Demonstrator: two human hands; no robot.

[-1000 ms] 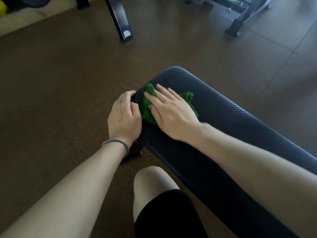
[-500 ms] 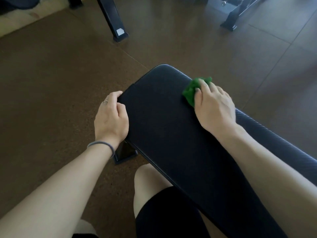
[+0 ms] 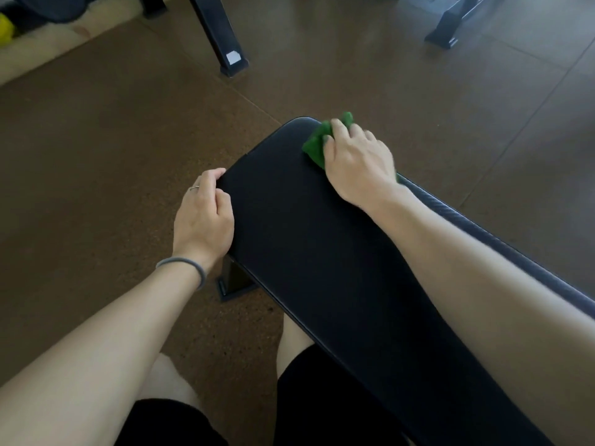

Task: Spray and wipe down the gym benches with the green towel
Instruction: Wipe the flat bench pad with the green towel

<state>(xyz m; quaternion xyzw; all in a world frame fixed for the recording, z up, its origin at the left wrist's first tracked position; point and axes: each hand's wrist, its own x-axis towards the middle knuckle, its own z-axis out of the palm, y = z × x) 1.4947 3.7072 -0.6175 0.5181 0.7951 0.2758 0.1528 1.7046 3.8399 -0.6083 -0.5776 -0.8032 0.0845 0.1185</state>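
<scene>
A black padded gym bench (image 3: 309, 239) runs from the middle of the view to the lower right. A bunched green towel (image 3: 317, 144) lies on its far right corner. My right hand (image 3: 357, 162) presses down on the towel with its fingers curled over it, hiding most of the cloth. My left hand (image 3: 204, 220) grips the bench's left edge near the end, fingers wrapped over the side. No spray bottle is in view.
Brown rubber floor surrounds the bench. A black metal equipment leg (image 3: 222, 37) stands on the floor ahead, and another black frame foot (image 3: 450, 30) sits at the top right. The bench's own foot (image 3: 235, 281) shows under my left wrist. My knees are below the bench.
My right hand has swept the green towel from beside my left hand across the pad to its far right corner. My left hand stays on the bench's left edge.
</scene>
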